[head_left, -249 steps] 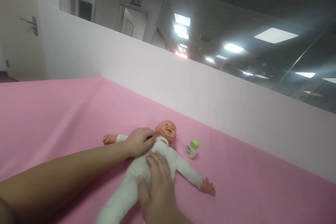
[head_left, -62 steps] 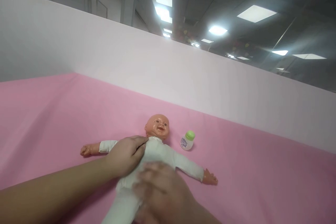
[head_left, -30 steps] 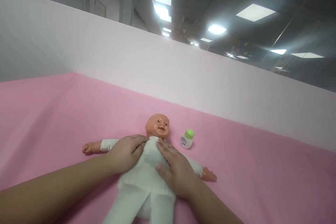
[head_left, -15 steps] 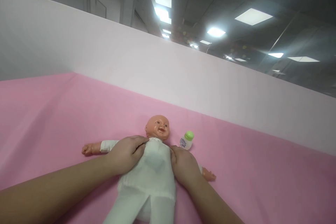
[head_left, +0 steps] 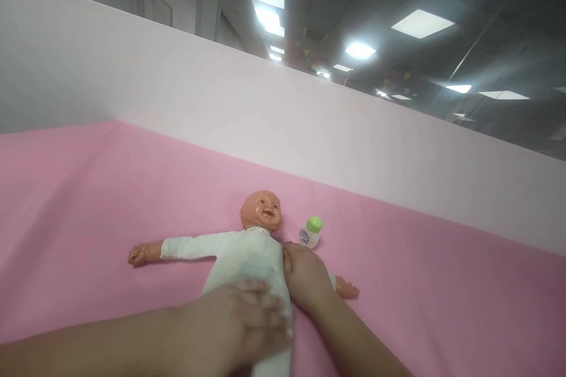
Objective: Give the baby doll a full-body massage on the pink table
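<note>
Two plain surfaces frame everything: matte pink sheeting (head_left: 75, 200) over the bench (head_left: 424, 300), with soft creases fanning from its back left corner, and a smooth white panel (head_left: 265, 118) rising along its back edge. Beyond that panel, square ceiling lights (head_left: 422, 23) glow against dark ceiling panels.

Face up near the middle of the bench lies a baby doll (head_left: 230, 252), its head towards the back edge and its legs towards the near side. Its round, hairless head and small moulded hands are glossy, tan-orange plastic; its torso and sleeves are off-white fabric, lightly wrinkled, with a faint grey-blue patch on the chest. Both arms stretch sideways. Just right of the head stands a squat, rounded bottle (head_left: 308, 237), translucent white with a printed label and a lime-green cap (head_left: 314, 224).

The left hand (head_left: 243, 321) extends palm down across the doll's lower torso, fingers (head_left: 265, 318) slightly parted and blurred; whether they press the fabric, I cannot tell. The right hand (head_left: 307, 274) wraps the doll's upper arm beside the shoulder, its fingers curled in and partly hidden, knuckles just below the bottle.
</note>
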Tool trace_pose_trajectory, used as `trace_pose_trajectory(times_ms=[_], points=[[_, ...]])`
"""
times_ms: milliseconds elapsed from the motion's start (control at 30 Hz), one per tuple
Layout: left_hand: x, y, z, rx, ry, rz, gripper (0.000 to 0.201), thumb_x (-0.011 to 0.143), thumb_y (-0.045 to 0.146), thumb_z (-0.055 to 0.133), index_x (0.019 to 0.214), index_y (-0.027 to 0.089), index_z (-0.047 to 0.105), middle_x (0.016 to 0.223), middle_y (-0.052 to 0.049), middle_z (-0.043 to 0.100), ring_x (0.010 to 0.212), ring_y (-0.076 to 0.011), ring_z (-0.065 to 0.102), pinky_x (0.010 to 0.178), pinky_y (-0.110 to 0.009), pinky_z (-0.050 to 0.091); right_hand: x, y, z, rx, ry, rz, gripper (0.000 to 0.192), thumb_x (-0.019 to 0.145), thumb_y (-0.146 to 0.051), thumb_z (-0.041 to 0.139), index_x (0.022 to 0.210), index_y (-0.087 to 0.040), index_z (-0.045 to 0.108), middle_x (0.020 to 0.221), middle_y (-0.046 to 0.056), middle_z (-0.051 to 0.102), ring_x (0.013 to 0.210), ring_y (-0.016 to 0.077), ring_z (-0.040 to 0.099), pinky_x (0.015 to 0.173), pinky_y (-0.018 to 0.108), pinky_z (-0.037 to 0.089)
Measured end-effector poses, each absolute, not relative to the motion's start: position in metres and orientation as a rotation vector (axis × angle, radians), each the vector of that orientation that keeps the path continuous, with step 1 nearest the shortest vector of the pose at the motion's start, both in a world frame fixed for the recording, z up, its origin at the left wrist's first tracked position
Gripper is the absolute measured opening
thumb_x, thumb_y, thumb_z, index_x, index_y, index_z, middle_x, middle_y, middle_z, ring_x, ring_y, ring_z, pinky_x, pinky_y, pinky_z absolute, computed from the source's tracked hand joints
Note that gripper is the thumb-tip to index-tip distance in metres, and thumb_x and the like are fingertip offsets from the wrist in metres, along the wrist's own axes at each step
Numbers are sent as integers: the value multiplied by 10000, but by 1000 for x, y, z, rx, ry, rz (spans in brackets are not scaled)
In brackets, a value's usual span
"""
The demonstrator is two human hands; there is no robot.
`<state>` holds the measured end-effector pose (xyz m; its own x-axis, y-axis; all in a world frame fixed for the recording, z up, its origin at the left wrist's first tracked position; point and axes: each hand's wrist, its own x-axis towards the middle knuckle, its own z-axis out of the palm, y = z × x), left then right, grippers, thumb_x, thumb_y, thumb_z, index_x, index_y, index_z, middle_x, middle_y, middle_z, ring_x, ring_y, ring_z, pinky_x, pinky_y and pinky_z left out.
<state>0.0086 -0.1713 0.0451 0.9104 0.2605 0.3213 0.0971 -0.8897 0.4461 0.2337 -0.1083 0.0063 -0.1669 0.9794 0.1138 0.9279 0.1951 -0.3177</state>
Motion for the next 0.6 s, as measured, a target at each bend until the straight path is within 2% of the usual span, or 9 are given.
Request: trace_pose_trajectory(times_ms=[67,133,300,367,500,600], points=[[2,-153,42,2693,391,453,737,922,537,638,1559,231,432,1591,-119,452,1464,-370,416,1265,-566,197,232,-109,5,-1813,-2201,227,296,1009,-219,371,926,-214,655,949,60,732,896,206,638,743,297,369],[-5,-136,36,2716,509,401,790,925,553,631,1598,240,362,1656,-108,321,1513,-375,318,1258,-575,205,231,-109,5,-1822,-2206,206,288,1008,-212,368,917,-209,641,937,63,728,875,206,634,733,299,365],[-18,-107,20,2738,671,425,818,968,609,537,1638,233,256,1682,-111,224,1545,-378,218,1259,-598,163,229,-111,5,-1830,-2201,196,287,1019,-226,365,921,-204,634,944,70,730,875,209,633,751,301,377],[-21,-102,15,2725,714,493,787,978,578,535,1634,232,269,1679,-110,240,1543,-369,230,1259,-580,193,229,-112,6,-1815,-2199,216,293,1024,-236,367,924,-206,641,945,66,732,882,206,637,757,299,383],[-22,-100,8,2690,813,676,634,1001,445,518,1581,218,401,1617,-105,404,1495,-316,377,1240,-494,310,230,-112,6,-1795,-2188,264,314,1022,-239,371,912,-209,664,925,55,738,874,202,652,758,301,412],[-23,-100,6,2681,964,728,525,1015,405,464,1486,188,540,1517,-105,549,1414,-292,501,1186,-450,403,230,-111,8,-1720,-2151,285,319,1002,-211,386,1055,-210,700,1089,70,741,1008,213,667,871,324,471]])
